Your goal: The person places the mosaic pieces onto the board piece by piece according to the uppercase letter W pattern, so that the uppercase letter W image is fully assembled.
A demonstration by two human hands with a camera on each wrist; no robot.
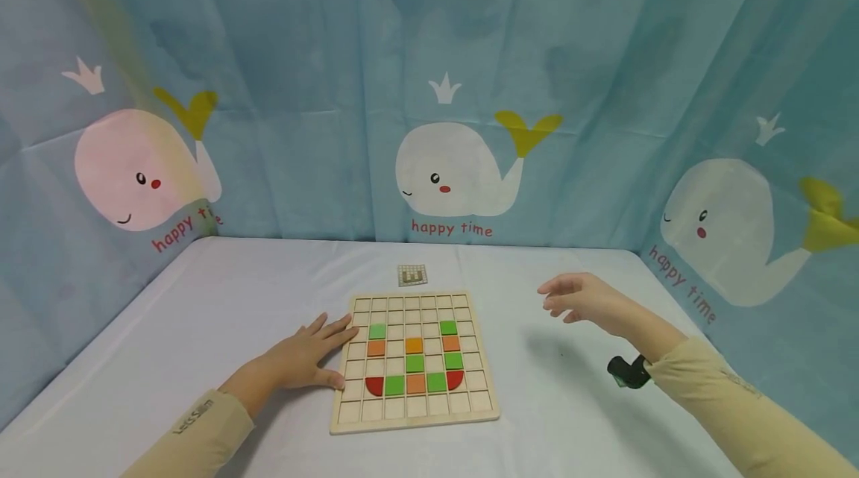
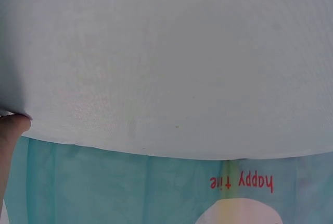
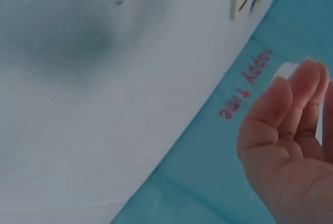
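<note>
A square wooden grid board (image 1: pixel 485 412) lies on the table, with coloured tiles in some of its cells. Two red rounded tiles (image 1: pixel 374 386) sit near the front, with green tiles (image 1: pixel 394 385) and an orange tile (image 1: pixel 416 384) between them. More green and orange tiles rise in columns at left, middle and right. My left hand (image 1: pixel 302 355) lies with spread fingers against the board's left edge; a fingertip overlaps the frame. Raised over the table to the right of the board, my right hand (image 1: pixel 587 303) has loosely bent fingers (image 3: pixel 306 86) and nothing visible between them.
Behind the board lies a small card (image 1: pixel 412 275) with a grid pattern. A white cloth covers the table (image 1: pixel 181 329). Blue curtains (image 1: pixel 295 165) with printed whales enclose the back and sides. A black object (image 1: pixel 627 372) shows at the right wrist, by the sleeve.
</note>
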